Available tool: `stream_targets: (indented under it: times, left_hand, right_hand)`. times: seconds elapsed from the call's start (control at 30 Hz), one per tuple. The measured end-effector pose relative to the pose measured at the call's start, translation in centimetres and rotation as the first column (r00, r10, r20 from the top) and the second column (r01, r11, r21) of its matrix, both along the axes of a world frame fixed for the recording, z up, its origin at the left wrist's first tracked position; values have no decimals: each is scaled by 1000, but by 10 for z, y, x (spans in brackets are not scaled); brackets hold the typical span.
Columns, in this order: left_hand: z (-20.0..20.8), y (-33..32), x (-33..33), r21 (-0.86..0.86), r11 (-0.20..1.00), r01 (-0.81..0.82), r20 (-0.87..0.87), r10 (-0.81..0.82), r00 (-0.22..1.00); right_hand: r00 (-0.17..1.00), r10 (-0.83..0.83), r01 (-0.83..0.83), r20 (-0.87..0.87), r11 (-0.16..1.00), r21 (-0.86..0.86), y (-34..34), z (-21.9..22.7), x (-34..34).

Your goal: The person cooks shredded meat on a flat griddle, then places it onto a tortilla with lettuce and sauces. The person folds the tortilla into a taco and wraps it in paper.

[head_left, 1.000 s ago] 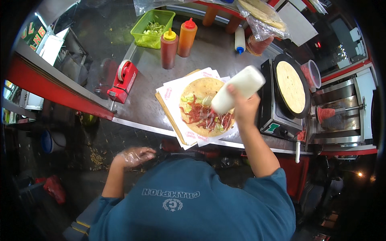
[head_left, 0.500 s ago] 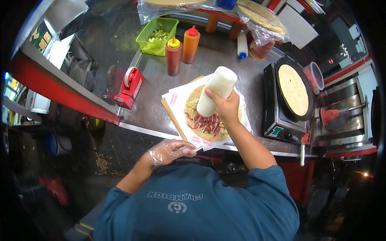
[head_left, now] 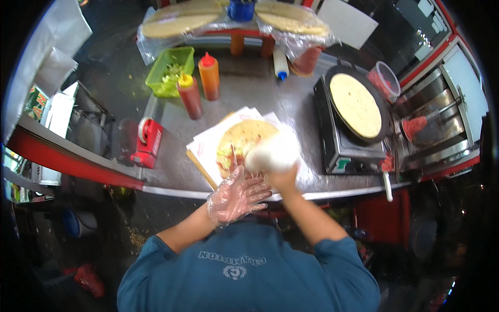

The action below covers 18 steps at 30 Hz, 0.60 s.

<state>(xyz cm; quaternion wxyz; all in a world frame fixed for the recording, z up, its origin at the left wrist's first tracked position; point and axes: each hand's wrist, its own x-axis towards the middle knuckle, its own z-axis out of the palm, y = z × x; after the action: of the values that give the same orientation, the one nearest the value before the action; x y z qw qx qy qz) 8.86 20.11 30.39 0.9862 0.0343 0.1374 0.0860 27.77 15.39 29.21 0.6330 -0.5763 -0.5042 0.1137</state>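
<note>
My right hand, smeared by motion, is wrapped round a white squeeze bottle. The bottle is tilted low over a round flatbread and covers its right part. Shredded lettuce, reddish meat strips and thin white sauce lines lie on the flatbread. Beneath it are white paper sheets on a wooden board. My left hand, in a clear plastic glove, is palm up with fingers spread at the counter's front edge. It holds nothing, and its fingertips reach near the bottle.
A red tape dispenser, two sauce bottles and a green tub of lettuce stand on the left. On the right, another flatbread lies on a round griddle. Bagged flatbreads sit on the back shelf.
The white bottle has dropped lower and toward the front edge in my right hand. My left hand has turned palm up, spread its fingers and moved right toward the bottle. The view has shifted.
</note>
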Motion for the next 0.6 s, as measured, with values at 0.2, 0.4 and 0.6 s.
stream_targets:
  times: [0.2, 0.4, 0.6]
  left_hand:
    - [16, 116, -32, 686, 597, -416, -31, 596, 803]
    - [-40, 243, -27, 852, -453, 263, 437, 891, 120]
    - [2, 211, -23, 540, -434, 721, 595, 803, 38]
  right_hand:
    - [711, 219, -221, 668, 972, -83, 39, 8, -55]
    - [991, -60, 45, -117, 991, -126, 283, -33, -7]
    - [962, 217, -238, -165, 963, -124, 290, -32, 1]
